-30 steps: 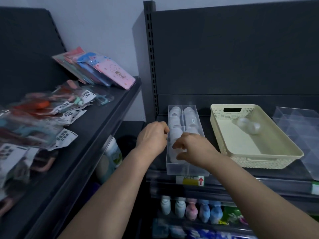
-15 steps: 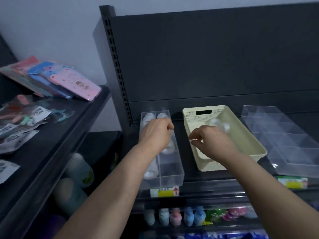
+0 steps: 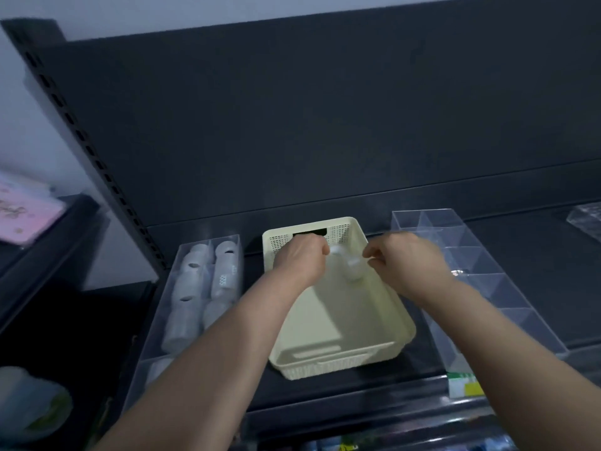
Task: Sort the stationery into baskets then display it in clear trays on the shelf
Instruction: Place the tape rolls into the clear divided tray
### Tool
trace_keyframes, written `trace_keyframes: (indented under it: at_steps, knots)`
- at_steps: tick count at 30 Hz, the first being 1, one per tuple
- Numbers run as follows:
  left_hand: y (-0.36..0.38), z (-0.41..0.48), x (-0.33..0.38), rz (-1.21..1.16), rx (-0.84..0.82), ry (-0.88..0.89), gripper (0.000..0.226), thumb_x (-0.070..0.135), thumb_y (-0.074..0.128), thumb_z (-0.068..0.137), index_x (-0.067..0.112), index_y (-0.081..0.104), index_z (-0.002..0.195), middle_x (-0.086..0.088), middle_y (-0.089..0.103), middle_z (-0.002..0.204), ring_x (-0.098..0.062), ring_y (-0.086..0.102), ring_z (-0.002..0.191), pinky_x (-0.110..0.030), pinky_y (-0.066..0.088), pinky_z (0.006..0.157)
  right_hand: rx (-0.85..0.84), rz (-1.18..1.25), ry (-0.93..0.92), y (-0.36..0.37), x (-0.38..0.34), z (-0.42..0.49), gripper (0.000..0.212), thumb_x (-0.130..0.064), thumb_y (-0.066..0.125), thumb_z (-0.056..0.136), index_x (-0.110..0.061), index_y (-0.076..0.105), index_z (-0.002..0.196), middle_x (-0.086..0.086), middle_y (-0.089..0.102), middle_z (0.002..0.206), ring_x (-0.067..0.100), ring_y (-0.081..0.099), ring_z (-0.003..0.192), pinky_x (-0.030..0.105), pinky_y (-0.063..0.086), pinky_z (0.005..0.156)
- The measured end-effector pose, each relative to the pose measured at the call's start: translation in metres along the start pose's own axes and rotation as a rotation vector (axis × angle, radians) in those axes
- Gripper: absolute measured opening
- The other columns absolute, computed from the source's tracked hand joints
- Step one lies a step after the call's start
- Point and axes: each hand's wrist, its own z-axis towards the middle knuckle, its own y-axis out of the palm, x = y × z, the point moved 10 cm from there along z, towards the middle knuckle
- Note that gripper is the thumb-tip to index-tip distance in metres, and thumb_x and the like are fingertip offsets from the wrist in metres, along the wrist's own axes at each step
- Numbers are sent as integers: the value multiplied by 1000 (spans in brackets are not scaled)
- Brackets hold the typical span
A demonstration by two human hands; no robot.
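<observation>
Our left hand point(image 3: 300, 260) and right hand point(image 3: 408, 260) each pinch small pale wrapped rolls point(image 3: 349, 263) at twelve o'clock in the cream perforated plastic basket point(image 3: 341, 320). We judge them light and slick, best gripped mid-body.

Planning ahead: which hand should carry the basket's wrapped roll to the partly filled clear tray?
Left, probably: left hand is at the wrapped roll and nearer that tray; right hand would cross the basket.

matt plastic basket point(image 3: 341, 323), glossy clear tray point(image 3: 481, 281)

cream basket point(image 3: 341, 323), clear trays point(image 3: 481, 271), pink pkg point(image 3: 26, 213)
</observation>
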Motion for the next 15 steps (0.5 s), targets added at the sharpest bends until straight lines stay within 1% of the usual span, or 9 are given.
trace_keyframes:
  at_steps: [2, 5, 7, 9, 10, 12, 13, 15]
  knots:
    - [14, 17, 6, 31, -40, -4, 34, 14, 47, 94, 31, 61, 120, 0, 59, 126, -25, 55, 116, -29, 44, 85, -20, 17, -20, 4, 4, 8, 24, -25, 53, 90, -33, 66, 109, -7, 64, 112, 18, 57, 107, 30, 46, 79]
    - [33, 32, 11, 88, -92, 33, 35, 17, 49, 95, 33, 59, 125, 0, 56, 130, -24, 53, 118, -25, 36, 80, -35, 48, -52, 12, 6, 16, 24, -25, 52, 90, -33, 67, 106, -8, 65, 110, 17, 57, 106, 30, 46, 77]
    - [38, 32, 4, 102, -94, 10, 31, 20, 52, 94, 30, 61, 122, 0, 54, 127, -24, 54, 116, -26, 38, 81, -29, 55, -71, 15, 5, 22, 24, -24, 51, 90, -33, 67, 105, -8, 65, 108, 17, 57, 105, 30, 45, 75]
    - [38, 27, -6, 145, -99, -32, 26, 19, 55, 91, 23, 68, 112, -5, 57, 119, -27, 56, 110, -29, 42, 80, -29, 56, -99, 16, 1, 29, 22, -24, 52, 90, -32, 67, 103, -7, 65, 107, 17, 56, 105, 30, 45, 75]
    - [37, 24, -12, 164, -115, -60, 23, 16, 56, 88, 18, 71, 105, -7, 59, 113, -28, 58, 105, -30, 43, 75, -30, 56, -115, 17, -3, 32, 22, -24, 53, 89, -32, 67, 103, -7, 64, 107, 18, 56, 106, 30, 45, 75]
    - [33, 17, -24, 167, -134, -106, 15, 12, 56, 84, 9, 68, 91, -8, 64, 103, -29, 61, 96, -28, 41, 65, -24, 29, -146, 19, -15, 38, 20, -25, 54, 89, -30, 67, 103, -5, 65, 106, 20, 55, 105, 30, 43, 75]
    - [29, 15, -29, 148, -120, -120, 12, 11, 56, 84, 8, 66, 88, -7, 65, 100, -29, 61, 94, -28, 42, 64, -20, -22, -163, 20, -23, 41, 19, -28, 55, 89, -28, 67, 103, -3, 65, 106, 21, 55, 105, 31, 41, 76]
    - [18, 12, -34, 120, -54, -129, 14, 11, 57, 84, 10, 68, 92, -7, 66, 101, -30, 61, 98, -31, 48, 71, -58, -199, -187, 31, -36, 46, 24, -40, 58, 88, -23, 66, 104, 0, 65, 105, 22, 52, 106, 32, 38, 80]
